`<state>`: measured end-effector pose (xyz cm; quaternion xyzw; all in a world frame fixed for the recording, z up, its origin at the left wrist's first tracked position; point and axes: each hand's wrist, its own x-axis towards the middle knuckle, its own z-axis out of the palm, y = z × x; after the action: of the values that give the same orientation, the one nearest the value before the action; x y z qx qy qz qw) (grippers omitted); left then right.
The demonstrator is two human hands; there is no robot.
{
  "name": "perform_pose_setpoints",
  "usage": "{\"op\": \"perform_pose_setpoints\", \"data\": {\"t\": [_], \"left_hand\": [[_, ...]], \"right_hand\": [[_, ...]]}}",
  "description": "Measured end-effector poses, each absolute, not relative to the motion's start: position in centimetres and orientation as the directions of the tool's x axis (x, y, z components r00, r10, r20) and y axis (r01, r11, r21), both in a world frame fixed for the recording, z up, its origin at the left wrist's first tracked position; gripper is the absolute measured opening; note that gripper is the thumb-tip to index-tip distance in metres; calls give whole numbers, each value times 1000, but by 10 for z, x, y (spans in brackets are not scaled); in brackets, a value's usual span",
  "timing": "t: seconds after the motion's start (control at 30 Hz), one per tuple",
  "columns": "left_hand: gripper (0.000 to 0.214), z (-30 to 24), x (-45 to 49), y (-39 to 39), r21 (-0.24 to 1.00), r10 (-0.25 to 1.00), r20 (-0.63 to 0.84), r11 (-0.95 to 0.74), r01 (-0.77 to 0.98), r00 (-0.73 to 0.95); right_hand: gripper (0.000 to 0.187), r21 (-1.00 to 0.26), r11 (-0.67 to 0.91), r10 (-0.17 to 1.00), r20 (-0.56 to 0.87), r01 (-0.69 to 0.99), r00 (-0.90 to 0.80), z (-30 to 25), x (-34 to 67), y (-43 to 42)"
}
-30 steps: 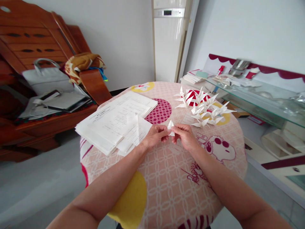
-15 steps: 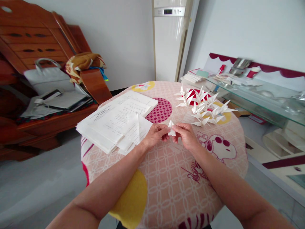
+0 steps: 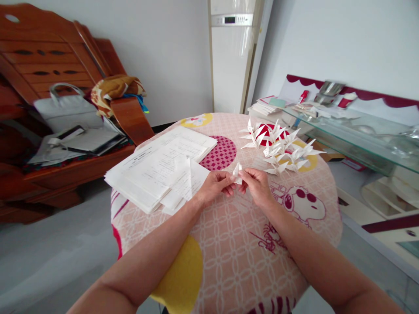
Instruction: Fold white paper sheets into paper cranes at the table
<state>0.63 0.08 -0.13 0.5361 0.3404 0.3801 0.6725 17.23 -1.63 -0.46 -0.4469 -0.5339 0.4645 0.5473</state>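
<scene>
Both my hands meet over the middle of a round table [image 3: 235, 261] with a pink patterned cloth. My left hand [image 3: 214, 186] and my right hand [image 3: 257, 185] each pinch a small folded white paper piece [image 3: 237, 171] held just above the cloth, fingers closed on it. Behind my right hand lies a cluster of several finished white paper cranes [image 3: 281, 148]. To the left of my left hand sits a stack of printed paper sheets [image 3: 160, 163], with cut pieces [image 3: 186, 183] on its near corner.
A wooden bench [image 3: 65, 165] at the left carries a grey bag [image 3: 65, 109], papers and a folded blanket [image 3: 113, 89]. A white standing air conditioner [image 3: 231, 56] is at the back. A glass-topped shelf [image 3: 353, 131] with small items runs along the right.
The small paper piece has been turned slightly between my fingers and now stands narrower and more upright. My hands stay in the same spot.
</scene>
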Motion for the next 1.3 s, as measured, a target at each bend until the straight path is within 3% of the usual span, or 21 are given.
{"op": "perform_pose_setpoints", "data": {"t": [0.3, 0.67, 1.07, 1.3], "left_hand": [[44, -5, 2, 3, 989, 910, 12, 51, -140, 415], [43, -8, 0, 6, 993, 901, 44, 9, -119, 432], [41, -7, 0, 5, 988, 891, 93, -28, -149, 445], [43, -8, -1, 8, 990, 860, 72, 0, -142, 504]], "right_hand": [[40, -987, 94, 994, 100, -131, -45, -5, 172, -17], [37, -987, 128, 989, 134, -101, -65, -5, 174, -16], [23, -946, 292, 956, 283, 140, -83, -4, 175, -21], [15, -922, 339, 941, 333, 189, -65, -4, 173, -22]]}}
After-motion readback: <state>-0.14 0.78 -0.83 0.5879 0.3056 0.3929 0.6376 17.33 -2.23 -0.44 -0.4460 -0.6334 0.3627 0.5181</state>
